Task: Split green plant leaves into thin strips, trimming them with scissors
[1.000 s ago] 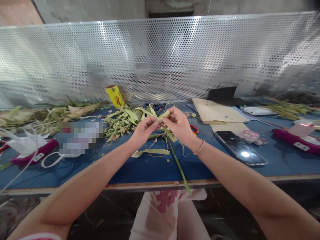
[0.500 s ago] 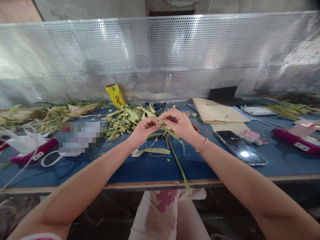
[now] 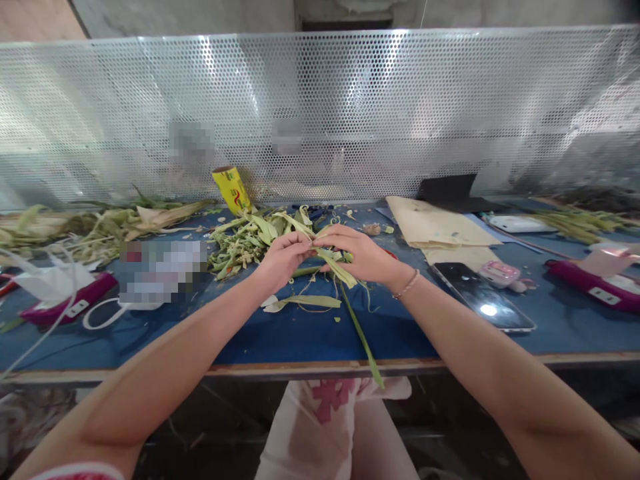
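Note:
Over the middle of the blue table, my left hand (image 3: 284, 259) pinches the end of a pale green leaf strip (image 3: 341, 272) between thumb and fingertips. My right hand (image 3: 365, 255) meets it there, its fingers curved over the same strip, which droops below the palm. Part of the strip is hidden by the fingers. Behind my left hand lies a heap of twisted green leaves (image 3: 240, 243). Closer to me are a loose dry leaf (image 3: 313, 302) and a long green blade (image 3: 363, 337) that hangs past the table edge.
A yellow tube (image 3: 233, 190) leans by the perforated metal screen (image 3: 340, 100). To the right are brown paper (image 3: 435, 223), a black phone (image 3: 480, 293), a pink case (image 3: 500, 272) and a purple power strip (image 3: 590, 283). Another purple power strip (image 3: 60, 310) with a white cable lies left.
My hands have shifted slightly left along the strip. My right fingers have stretched out more from their earlier pinch, and more of the pale strip shows beneath them.

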{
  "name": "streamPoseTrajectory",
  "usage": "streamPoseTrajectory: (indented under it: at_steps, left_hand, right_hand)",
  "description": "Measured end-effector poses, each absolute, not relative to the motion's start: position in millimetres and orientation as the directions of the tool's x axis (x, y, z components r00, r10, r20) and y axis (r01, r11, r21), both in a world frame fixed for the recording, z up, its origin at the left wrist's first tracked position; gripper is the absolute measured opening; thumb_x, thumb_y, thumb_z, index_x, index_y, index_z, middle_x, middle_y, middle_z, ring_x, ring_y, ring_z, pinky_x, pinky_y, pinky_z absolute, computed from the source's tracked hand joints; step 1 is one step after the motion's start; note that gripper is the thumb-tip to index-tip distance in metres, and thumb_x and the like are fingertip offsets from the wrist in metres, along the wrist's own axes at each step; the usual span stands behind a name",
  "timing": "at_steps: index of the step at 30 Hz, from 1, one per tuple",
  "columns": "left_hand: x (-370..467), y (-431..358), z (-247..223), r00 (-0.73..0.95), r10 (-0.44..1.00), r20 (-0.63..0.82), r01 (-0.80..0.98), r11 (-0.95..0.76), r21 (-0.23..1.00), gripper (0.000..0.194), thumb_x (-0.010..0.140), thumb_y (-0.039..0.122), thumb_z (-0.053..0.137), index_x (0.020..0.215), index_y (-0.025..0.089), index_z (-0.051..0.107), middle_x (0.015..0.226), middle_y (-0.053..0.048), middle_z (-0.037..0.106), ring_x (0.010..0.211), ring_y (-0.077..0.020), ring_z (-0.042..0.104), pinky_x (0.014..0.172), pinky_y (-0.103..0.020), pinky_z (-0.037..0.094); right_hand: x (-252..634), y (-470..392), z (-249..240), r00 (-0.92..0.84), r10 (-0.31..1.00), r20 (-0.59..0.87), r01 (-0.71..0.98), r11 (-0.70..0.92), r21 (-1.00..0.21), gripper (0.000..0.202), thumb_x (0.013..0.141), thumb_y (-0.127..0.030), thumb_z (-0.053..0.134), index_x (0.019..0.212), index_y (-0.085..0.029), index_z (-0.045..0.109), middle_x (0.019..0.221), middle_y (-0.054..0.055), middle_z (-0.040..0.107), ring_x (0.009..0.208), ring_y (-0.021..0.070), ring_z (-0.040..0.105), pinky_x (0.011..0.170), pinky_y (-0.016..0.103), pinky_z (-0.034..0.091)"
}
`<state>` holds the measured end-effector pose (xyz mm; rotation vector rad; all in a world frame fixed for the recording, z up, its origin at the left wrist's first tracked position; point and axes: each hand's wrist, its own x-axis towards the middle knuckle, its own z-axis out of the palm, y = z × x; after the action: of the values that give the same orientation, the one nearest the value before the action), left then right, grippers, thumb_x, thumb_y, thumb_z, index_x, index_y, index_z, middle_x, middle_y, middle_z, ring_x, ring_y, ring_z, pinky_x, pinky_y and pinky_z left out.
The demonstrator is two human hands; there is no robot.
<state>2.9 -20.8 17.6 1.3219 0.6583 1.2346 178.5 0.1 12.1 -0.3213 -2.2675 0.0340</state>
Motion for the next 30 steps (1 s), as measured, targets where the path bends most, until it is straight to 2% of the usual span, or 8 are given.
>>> streamPoseTrajectory:
  at_steps: [4, 8, 11, 17, 19, 21, 25, 30]
  left_hand:
    - [3, -22, 16, 0.282, 0.916, 0.285, -0.183, -0.240, 0.953, 0.010, 0.063, 0.018, 0.062, 0.056, 0.014, 0.054, 0.074, 0.000, 0.057, 0.069, -0.0093, 0.052, 0.069, -0.026, 0.040]
    - [1, -19, 12, 0.255, 0.904, 0.343, -0.060, -0.340, 0.939, 0.011, 0.063, 0.019, 0.060, 0.057, 0.015, 0.052, 0.082, -0.002, 0.058, 0.077, -0.0125, 0.052, 0.072, -0.027, 0.039]
    - [-2, -16, 9, 0.255, 0.887, 0.385, -0.004, -0.397, 0.918, 0.012, 0.066, 0.020, 0.057, 0.058, 0.015, 0.050, 0.086, -0.003, 0.058, 0.080, -0.0134, 0.052, 0.073, -0.029, 0.038]
    - [-3, -13, 9, 0.208, 0.883, 0.420, -0.011, -0.428, 0.904, 0.011, 0.068, 0.020, 0.054, 0.060, 0.016, 0.048, 0.088, -0.003, 0.057, 0.077, -0.0117, 0.051, 0.075, -0.029, 0.039]
    - [-3, -13, 9, 0.195, 0.884, 0.424, -0.002, -0.432, 0.902, 0.012, 0.068, 0.021, 0.054, 0.059, 0.016, 0.047, 0.087, -0.003, 0.057, 0.075, -0.0112, 0.051, 0.074, -0.028, 0.039]
    - [-2, -14, 10, 0.190, 0.888, 0.420, 0.028, -0.432, 0.901, 0.013, 0.068, 0.022, 0.053, 0.059, 0.016, 0.047, 0.087, -0.003, 0.057, 0.075, -0.0114, 0.051, 0.072, -0.028, 0.039]
    - [0, -19, 15, 0.217, 0.877, 0.428, 0.146, -0.463, 0.874, 0.012, 0.068, 0.021, 0.053, 0.058, 0.017, 0.047, 0.084, -0.003, 0.057, 0.079, -0.0129, 0.051, 0.073, -0.028, 0.039]
    - [3, -26, 19, 0.258, 0.846, 0.466, 0.171, -0.515, 0.840, 0.012, 0.067, 0.022, 0.056, 0.060, 0.017, 0.048, 0.082, -0.004, 0.055, 0.082, -0.0145, 0.052, 0.073, -0.028, 0.040]
  right_hand:
    - [177, -2, 13, -0.579, 0.244, 0.778, 0.179, 0.969, -0.171, 0.018, 0.079, -0.028, 0.055, 0.094, -0.021, 0.063, 0.090, 0.006, 0.061, 0.085, 0.0153, 0.056, 0.076, 0.032, 0.048]
    - [174, -4, 14, -0.471, 0.390, 0.791, 0.203, 0.921, -0.332, 0.012, 0.078, -0.028, 0.056, 0.082, -0.022, 0.067, 0.080, 0.003, 0.062, 0.076, 0.0132, 0.056, 0.071, 0.030, 0.047]
    - [174, -5, 15, -0.464, 0.468, 0.752, 0.200, 0.883, -0.426, 0.017, 0.080, -0.031, 0.053, 0.082, -0.023, 0.067, 0.080, 0.002, 0.061, 0.075, 0.0126, 0.055, 0.071, 0.030, 0.047]
    - [181, -6, 16, -0.599, 0.365, 0.713, 0.136, 0.923, -0.359, 0.034, 0.089, -0.036, 0.034, 0.102, -0.021, 0.062, 0.093, 0.006, 0.053, 0.090, 0.0137, 0.051, 0.081, 0.033, 0.043]
    - [181, -6, 16, -0.615, 0.324, 0.719, 0.114, 0.939, -0.325, 0.032, 0.089, -0.035, 0.036, 0.099, -0.021, 0.062, 0.096, 0.007, 0.051, 0.092, 0.0140, 0.050, 0.082, 0.034, 0.043]
    - [179, -6, 14, -0.600, 0.316, 0.735, 0.117, 0.944, -0.310, 0.027, 0.087, -0.033, 0.042, 0.087, -0.020, 0.065, 0.096, 0.007, 0.050, 0.089, 0.0135, 0.051, 0.079, 0.033, 0.044]
    - [172, -6, 11, -0.472, 0.411, 0.780, 0.192, 0.911, -0.364, 0.027, 0.077, -0.034, 0.058, 0.055, -0.018, 0.060, 0.089, 0.004, 0.051, 0.080, 0.0129, 0.051, 0.072, 0.032, 0.045]
    - [167, -6, 11, -0.328, 0.551, 0.767, 0.249, 0.834, -0.493, 0.025, 0.070, -0.036, 0.065, 0.052, -0.019, 0.058, 0.085, 0.003, 0.051, 0.073, 0.0118, 0.049, 0.068, 0.031, 0.044]
